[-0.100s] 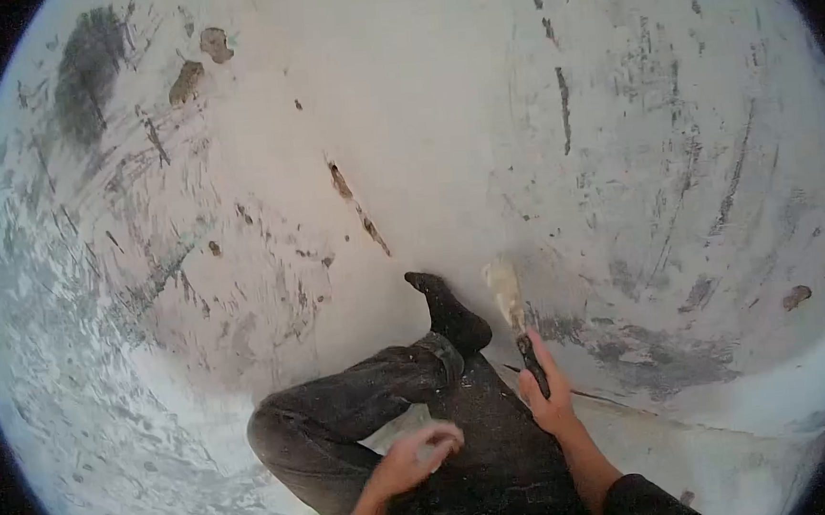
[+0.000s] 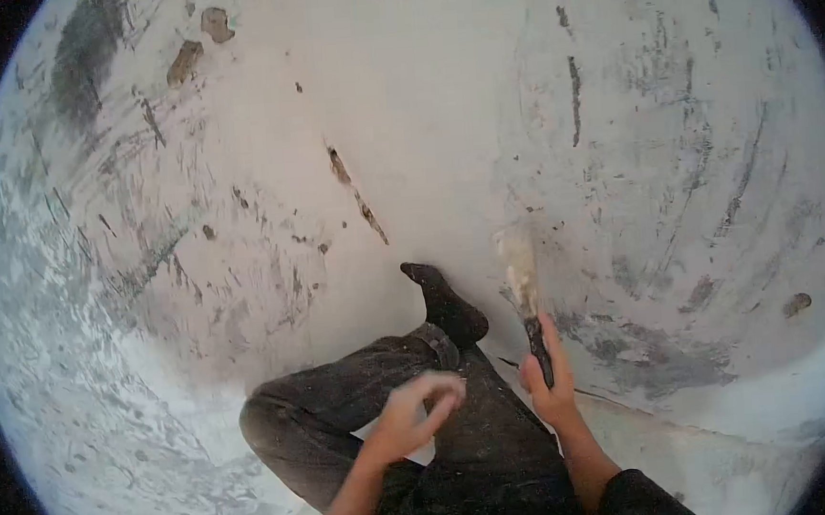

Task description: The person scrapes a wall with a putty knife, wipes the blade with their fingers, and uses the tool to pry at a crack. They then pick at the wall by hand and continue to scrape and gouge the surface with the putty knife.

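Observation:
My right hand [image 2: 553,396] is wrapped around the dark handle of a putty knife [image 2: 520,267], whose blade points up and away from me. Pale, patchy filler coats the blade, which is in front of a scuffed white surface [image 2: 441,112]. My left hand [image 2: 414,418] hovers over my dark trousers, blurred by motion. Its fingers are loosely bent with the thumb apart, and nothing shows between them. Between the two hands and farther out is my foot in a dark sock [image 2: 450,312].
A broken crack [image 2: 356,196] runs through the surface ahead, with another dark crack [image 2: 575,101] to its right. Chipped patches [image 2: 217,24] mark the upper left, and a small brown spot [image 2: 797,304] is at far right. My bent knee [image 2: 269,425] sticks out leftward.
My left hand has risen from my lap, its thumb now farther from the fingers. My right hand has shifted slightly right with the putty knife, whose blade stands more upright.

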Demonstrator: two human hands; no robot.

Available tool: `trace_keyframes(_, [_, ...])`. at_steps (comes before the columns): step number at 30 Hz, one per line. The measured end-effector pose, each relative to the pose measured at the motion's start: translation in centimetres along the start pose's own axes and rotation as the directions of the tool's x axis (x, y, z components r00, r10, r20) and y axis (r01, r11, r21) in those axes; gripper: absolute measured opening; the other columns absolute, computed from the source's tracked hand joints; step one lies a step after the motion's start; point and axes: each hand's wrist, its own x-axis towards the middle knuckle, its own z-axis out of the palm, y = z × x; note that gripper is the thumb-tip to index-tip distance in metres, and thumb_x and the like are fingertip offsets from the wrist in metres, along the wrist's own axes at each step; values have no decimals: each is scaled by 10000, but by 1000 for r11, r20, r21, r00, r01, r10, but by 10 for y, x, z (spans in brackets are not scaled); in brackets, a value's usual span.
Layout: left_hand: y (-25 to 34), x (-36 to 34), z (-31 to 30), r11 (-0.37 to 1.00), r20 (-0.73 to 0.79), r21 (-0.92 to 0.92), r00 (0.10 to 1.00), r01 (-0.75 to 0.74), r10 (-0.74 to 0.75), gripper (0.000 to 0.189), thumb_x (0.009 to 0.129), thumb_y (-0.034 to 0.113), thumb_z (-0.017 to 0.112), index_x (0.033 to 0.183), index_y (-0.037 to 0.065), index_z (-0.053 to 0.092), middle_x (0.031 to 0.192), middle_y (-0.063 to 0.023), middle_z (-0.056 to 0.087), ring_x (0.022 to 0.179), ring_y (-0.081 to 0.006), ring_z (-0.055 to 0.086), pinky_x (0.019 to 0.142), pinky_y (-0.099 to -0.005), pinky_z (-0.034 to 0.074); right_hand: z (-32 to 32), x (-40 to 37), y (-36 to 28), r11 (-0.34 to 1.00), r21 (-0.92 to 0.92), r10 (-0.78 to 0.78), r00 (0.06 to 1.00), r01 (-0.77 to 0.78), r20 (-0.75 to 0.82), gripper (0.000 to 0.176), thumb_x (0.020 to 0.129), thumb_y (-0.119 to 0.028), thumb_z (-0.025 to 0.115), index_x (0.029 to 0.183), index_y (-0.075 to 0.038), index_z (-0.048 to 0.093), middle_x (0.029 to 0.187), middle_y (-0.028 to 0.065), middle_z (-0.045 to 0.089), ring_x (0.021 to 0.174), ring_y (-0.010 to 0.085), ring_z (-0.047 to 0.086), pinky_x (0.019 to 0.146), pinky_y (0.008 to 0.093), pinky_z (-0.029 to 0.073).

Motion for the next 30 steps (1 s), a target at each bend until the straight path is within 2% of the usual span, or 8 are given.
trace_keyframes(2, [31,30,-6,965,-86,216,981,-151,173,254,915,127,598,1146,21,585,1086,-129,611,1004,-246,604,908,-349,471,11,11,-17,993,83,-79,990,89,-117,557,982,-184,472,1456,44,289,1460,240,367,1354,288,355,1096,385,275])
trace_keyframes(3, [46,44,-6,925,-107,323,964,-197,243,302,919,137,591,1195,17,563,1136,-148,593,1036,-263,594,932,-349,460,14,20,5,949,-170,-293,942,266,-164,597,995,-168,466,1512,-43,195,697,-32,454,538,45,389,470,214,350])
trace_keyframes(7, [74,103,9,807,-181,506,877,-305,445,613,918,280,594,1418,11,361,1396,-219,414,1248,-364,472,1023,-405,397,25,47,-33,954,89,-263,939,288,-222,594,1000,-172,459,1510,-29,188,687,-28,460,517,45,382,456,217,335])
trace_keyframes(12, [90,148,24,794,-224,513,842,-326,490,708,909,349,596,1410,-65,315,1427,-245,375,1298,-396,424,1053,-414,378,29,60,-44,945,201,-205,947,258,-249,571,998,-171,461,1498,-28,227,862,25,569,590,54,453,515,219,391])
trace_keyframes(17, [92,167,29,751,-207,598,851,-280,482,739,898,366,592,1409,-83,303,1434,-252,362,1281,-404,440,1036,-422,406,32,62,-45,946,188,-214,944,264,-251,579,999,-182,474,1498,-30,223,852,29,574,587,56,460,515,216,392])
trace_keyframes(23, [98,172,29,664,-206,714,840,-222,502,724,874,318,591,1412,-74,305,1461,-218,344,1106,-405,578,876,-429,522,39,61,-43,951,204,-177,951,232,-255,614,987,-149,491,1502,-31,180,834,42,576,562,63,469,487,231,398])
trace_keyframes(25, [106,168,27,665,-152,735,924,-131,350,722,881,311,581,1419,-71,288,1477,-212,325,938,-406,647,767,-439,556,42,60,-47,965,166,-158,958,201,-241,623,984,-144,494,1504,-37,167,822,44,574,546,67,467,473,235,399])
trace_keyframes(30, [106,169,27,635,-132,767,946,-92,297,725,889,310,568,1424,-74,265,1497,-224,295,827,-413,666,716,-454,561,43,63,-58,929,328,-86,962,171,-259,616,989,-218,502,1496,-91,176,764,44,555,490,72,424,418,231,387])
